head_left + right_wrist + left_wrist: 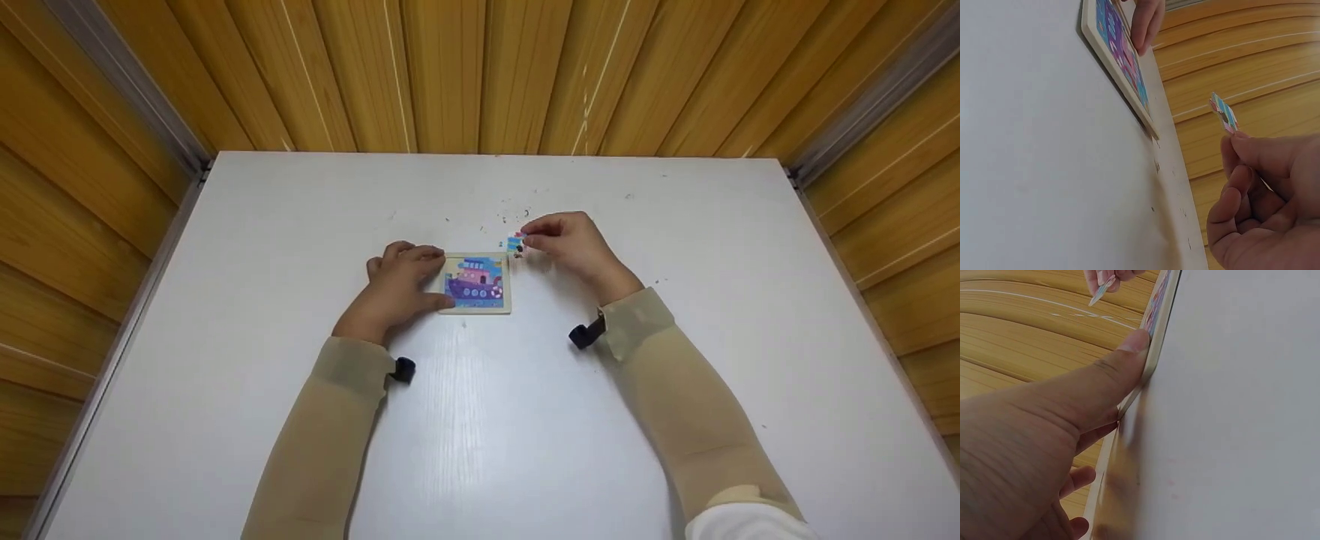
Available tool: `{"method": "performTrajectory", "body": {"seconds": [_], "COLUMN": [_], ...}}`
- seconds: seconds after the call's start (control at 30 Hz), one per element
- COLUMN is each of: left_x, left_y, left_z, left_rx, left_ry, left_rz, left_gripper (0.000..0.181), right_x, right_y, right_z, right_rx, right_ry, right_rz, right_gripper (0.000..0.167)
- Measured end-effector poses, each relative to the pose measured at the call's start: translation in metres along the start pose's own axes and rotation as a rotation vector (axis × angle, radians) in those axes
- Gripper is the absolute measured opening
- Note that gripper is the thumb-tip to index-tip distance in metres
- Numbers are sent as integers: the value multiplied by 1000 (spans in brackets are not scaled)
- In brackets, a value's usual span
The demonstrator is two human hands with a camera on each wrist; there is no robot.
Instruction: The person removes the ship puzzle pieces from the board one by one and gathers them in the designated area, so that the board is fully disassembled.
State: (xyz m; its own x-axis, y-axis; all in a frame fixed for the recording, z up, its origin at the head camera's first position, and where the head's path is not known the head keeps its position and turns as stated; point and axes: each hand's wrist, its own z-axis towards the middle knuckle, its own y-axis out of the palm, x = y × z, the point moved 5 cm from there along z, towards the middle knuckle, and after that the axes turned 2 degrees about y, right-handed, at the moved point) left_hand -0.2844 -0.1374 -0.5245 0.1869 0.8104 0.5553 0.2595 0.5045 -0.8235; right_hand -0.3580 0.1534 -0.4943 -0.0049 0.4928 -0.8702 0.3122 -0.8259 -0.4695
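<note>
A small jigsaw puzzle (472,289) with a purple and pink boat picture lies in a pale wooden frame on the table. My left hand (399,289) grips its left side, thumb at the near corner and fingers at the far one; the thumb (1123,354) rests on the rim in the left wrist view. Just beyond the puzzle's far right corner, my right hand (576,244) pinches a puzzle piece (1224,112) between thumb and forefinger. That piece has blue stripes and some pink, and is held up off the table. The right hand's other fingers are curled in.
The white table (480,420) extends around both hands. Dark specks (517,210) are scattered beyond the puzzle. Wood-patterned panels (450,75) stand behind the table and along both sides. A small black device (403,370) sits at the left wrist and another (585,334) at the right.
</note>
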Motion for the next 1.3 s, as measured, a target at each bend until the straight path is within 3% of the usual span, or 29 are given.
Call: {"method": "performTrajectory", "body": {"seconds": [0.43, 0.7, 0.93, 1.3], "left_x": [0, 0, 0, 0], "left_y": [2, 2, 1, 1], "left_z": [0, 0, 0, 0], "left_rx": [8, 11, 11, 4], "left_ry": [-2, 5, 14, 23], "left_rz": [-14, 1, 15, -3], "left_gripper": [85, 86, 86, 85], "right_x": [26, 34, 35, 40], "right_y": [-33, -35, -35, -36], "right_z": [-1, -4, -2, -1], "right_rx": [97, 104, 113, 95], "right_ry": [46, 135, 103, 117], "right_rz": [-46, -81, -231, -271], "right_gripper": [23, 22, 22, 25]}}
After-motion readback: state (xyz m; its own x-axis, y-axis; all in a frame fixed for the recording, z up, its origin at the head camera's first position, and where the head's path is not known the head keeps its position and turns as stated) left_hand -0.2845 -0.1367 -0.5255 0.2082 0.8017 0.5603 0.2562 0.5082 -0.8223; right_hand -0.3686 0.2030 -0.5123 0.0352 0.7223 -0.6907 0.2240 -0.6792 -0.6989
